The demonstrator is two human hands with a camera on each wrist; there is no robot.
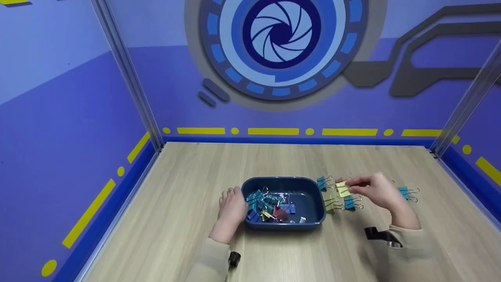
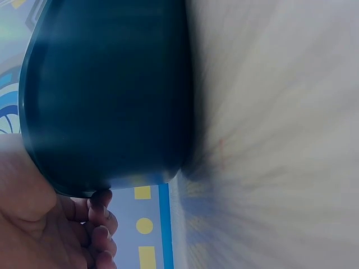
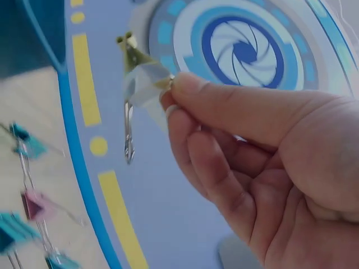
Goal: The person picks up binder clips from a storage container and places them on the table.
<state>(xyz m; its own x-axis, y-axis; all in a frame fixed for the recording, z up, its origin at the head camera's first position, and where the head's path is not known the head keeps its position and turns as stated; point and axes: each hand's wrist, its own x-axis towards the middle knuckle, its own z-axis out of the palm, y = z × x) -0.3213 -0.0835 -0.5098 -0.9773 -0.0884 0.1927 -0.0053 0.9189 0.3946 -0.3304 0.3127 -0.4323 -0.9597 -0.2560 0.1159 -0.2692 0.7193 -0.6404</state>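
Note:
A yellow binder clip (image 1: 343, 189) is pinched between thumb and fingertips of my right hand (image 1: 379, 192), to the right of a dark blue plastic box (image 1: 285, 226). In the right wrist view this clip (image 3: 145, 78) hangs from the fingertips by one wire handle, its other handle pointing down. My left hand (image 1: 233, 206) holds the box's left end; in the left wrist view its curled fingers (image 2: 102, 235) are at the rim's corner. Teal, blue, red and yellow clips (image 1: 263, 199) lie heaped in the box's left part.
On the wooden table (image 1: 195, 176), right of the box, are teal clips (image 1: 321, 183), a yellow-green clip (image 1: 331, 205) and another teal clip (image 1: 351, 203). Farther right, beyond the right hand, lies one more teal clip (image 1: 404, 193). A blue patterned wall (image 1: 164, 90) stands behind.

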